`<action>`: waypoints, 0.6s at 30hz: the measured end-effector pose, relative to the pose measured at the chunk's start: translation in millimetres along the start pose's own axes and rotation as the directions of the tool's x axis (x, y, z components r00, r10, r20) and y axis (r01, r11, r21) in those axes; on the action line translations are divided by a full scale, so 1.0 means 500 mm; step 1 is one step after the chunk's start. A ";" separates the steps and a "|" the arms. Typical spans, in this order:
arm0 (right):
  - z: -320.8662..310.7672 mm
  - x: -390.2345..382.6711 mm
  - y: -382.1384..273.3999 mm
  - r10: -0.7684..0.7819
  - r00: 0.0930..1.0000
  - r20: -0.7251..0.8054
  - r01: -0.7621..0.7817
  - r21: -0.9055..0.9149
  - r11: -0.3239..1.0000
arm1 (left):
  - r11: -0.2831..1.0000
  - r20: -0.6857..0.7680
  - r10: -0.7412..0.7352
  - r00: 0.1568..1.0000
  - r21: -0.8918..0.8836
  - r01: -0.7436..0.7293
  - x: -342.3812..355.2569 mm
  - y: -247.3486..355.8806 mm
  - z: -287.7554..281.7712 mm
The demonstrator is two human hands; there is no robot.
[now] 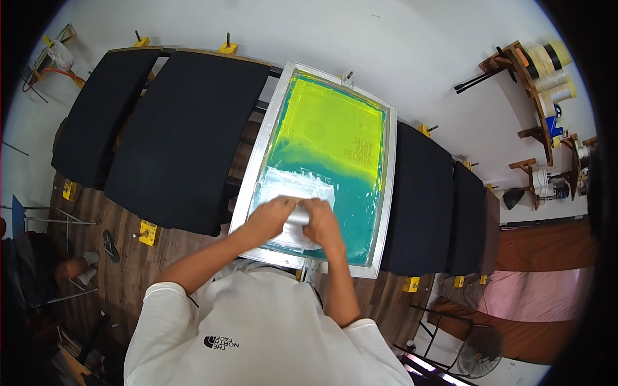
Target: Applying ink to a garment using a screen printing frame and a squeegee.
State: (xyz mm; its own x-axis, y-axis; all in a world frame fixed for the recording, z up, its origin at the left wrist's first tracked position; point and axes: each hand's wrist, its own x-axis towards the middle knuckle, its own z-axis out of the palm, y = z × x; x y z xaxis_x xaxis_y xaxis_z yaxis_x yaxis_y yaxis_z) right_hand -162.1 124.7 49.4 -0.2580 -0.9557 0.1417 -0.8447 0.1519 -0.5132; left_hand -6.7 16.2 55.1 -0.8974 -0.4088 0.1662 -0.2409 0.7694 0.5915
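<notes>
My left hand point(273, 217) and my right hand point(322, 222) are closed side by side on a silvery squeegee point(298, 216), mostly covered by my fingers. It stands over the near left part of a screen-printing screen point(357, 193) with a light metal frame point(387, 186). White ink point(290, 184) lies smeared in streaks on the mesh around and beyond the squeegee. The mesh is yellow-green in its far half, with faint lettering, and teal in its near half. Where the squeegee's lower edge meets the mesh is hidden by my hands.
Black fabric-covered boards point(187, 128) stand in a row left of the screen, with more black boards point(421, 199) on the right. Yellow clamps point(148, 233) with bolts stick out at their ends. A wall shelf point(531, 96) holds rolls and tubs. A standing fan point(479, 354) is at lower right.
</notes>
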 end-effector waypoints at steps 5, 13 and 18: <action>-0.007 -0.133 -0.103 0.109 0.985 0.134 -0.110 0.004 0.994 | 0.995 0.107 0.014 0.994 0.100 -0.025 -0.137 0.044 0.027; -0.074 0.014 -0.061 0.131 0.957 0.261 -0.097 -0.139 0.986 | 0.988 0.221 -0.146 0.964 0.077 0.132 0.021 0.032 -0.058; -0.060 0.126 0.021 0.135 0.961 0.243 -0.101 -0.146 0.984 | 0.987 0.161 -0.148 0.976 0.080 0.136 0.148 -0.027 -0.060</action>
State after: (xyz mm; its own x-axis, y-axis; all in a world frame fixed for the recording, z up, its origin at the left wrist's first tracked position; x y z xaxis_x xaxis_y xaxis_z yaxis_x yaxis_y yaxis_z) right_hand -201.2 73.8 78.5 -0.2478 -0.9589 -0.1383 -0.8737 0.2829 -0.3957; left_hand -58.8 -39.3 83.0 -0.8995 -0.4338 -0.0519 -0.3898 0.7432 0.5438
